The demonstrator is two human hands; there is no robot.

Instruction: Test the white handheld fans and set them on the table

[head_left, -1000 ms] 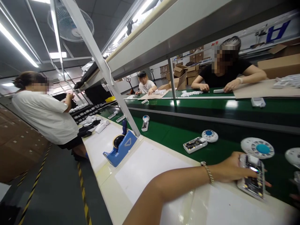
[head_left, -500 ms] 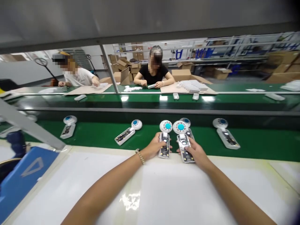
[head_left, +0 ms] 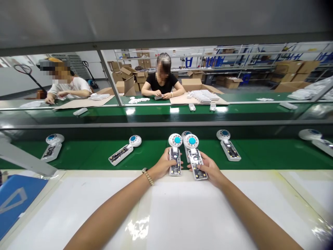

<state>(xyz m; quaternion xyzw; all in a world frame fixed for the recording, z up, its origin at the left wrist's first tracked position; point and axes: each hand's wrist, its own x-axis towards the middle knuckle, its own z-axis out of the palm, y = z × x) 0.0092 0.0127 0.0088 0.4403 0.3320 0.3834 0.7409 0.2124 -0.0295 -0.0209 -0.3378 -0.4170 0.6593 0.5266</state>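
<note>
Two fans are held at once, and the work is judged to be midway. On the left fan (head_left: 175, 154) and the right fan (head_left: 195, 158) the head is already joined to the handle and the circuit board is seated in place. The boards are left in sight; whether a clear cover lies over them cannot be told. Neither fan has been let go, so the handling of this pair seems unfinished.

The left fan is gripped by the left hand (head_left: 163, 164), its fingers curled round the handle and its thumb laid across the board. The right fan is gripped likewise by the right hand (head_left: 212, 171). Both are held where the green belt (head_left: 262, 152) meets the desk (head_left: 177, 215), with their heads just beside each other.

On the belt five more fans are counted: a far-left fan (head_left: 52, 152), a slanted fan (head_left: 126, 150), a half-hidden fan (head_left: 186, 133) behind the held pair, a tilted fan (head_left: 230, 150) and a cut-off fan (head_left: 322, 143) at the right edge. Seven are thus seen in all.

On the far belt (head_left: 156, 116) four white cases (head_left: 80, 111) are counted; the stacked cases (head_left: 201, 95) beyond are too overlapped to be counted. Two co-workers (head_left: 162, 81) are seen.
</note>
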